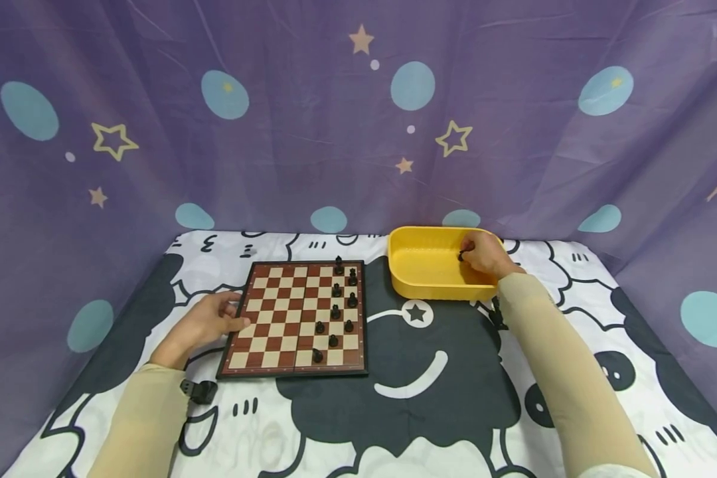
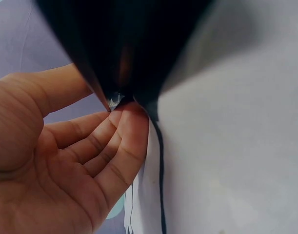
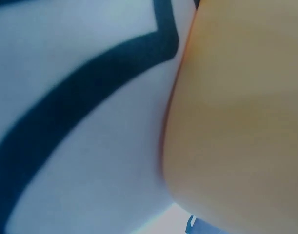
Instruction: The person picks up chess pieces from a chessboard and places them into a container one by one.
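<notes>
A brown-and-cream chessboard (image 1: 269, 330) lies on the patterned cloth, left of centre in the head view. My left hand (image 1: 210, 320) holds its left edge, thumb over the top and fingers at the underside; the left wrist view shows these fingers (image 2: 131, 129) against the dark edge. Several black chess pieces, among them a pawn (image 1: 317, 356), stand along the board's right side. Over at the yellow tray (image 1: 436, 291), my right hand (image 1: 484, 255) reaches inside and pinches a small black chess piece (image 1: 461, 255), partly hidden by the fingers.
A cartoon-print cloth (image 1: 430, 425) covers the table, and a purple curtain (image 1: 311, 133) hangs behind its far edge. The tray stands close to that curtain, right of the board. A smooth yellowish surface (image 3: 241, 117) fills much of the right wrist view.
</notes>
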A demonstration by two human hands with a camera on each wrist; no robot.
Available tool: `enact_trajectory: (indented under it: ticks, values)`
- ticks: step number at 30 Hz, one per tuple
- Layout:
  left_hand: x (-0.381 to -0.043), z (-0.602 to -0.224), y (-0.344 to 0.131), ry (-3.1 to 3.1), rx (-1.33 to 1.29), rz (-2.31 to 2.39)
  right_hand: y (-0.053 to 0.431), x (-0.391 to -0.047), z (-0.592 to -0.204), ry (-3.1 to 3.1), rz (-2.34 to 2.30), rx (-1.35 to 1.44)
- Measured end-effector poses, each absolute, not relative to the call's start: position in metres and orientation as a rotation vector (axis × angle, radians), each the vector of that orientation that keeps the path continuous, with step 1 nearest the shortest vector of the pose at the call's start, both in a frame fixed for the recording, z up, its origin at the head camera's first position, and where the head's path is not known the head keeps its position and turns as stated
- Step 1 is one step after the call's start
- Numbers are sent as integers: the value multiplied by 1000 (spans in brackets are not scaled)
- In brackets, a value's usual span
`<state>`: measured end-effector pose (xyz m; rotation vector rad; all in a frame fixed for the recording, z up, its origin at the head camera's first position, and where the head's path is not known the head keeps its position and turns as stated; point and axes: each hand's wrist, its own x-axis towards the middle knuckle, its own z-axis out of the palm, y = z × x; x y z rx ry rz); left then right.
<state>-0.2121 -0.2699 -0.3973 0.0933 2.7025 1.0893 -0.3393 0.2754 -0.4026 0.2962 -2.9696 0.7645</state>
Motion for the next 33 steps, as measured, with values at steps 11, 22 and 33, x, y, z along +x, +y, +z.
enact_trajectory:
  ticks: [11, 22, 33]
  values:
    - [-214, -395, -269, 2724, 110, 1056, 275, -337, -398, -3001, 754, 322]
    - [-212, -396, -268, 2714, 88, 1053, 276, -336, -394, -2995, 768, 296]
    - [-211, -398, -267, 2724, 96, 1047, 277, -326, -384, -2965, 858, 296]
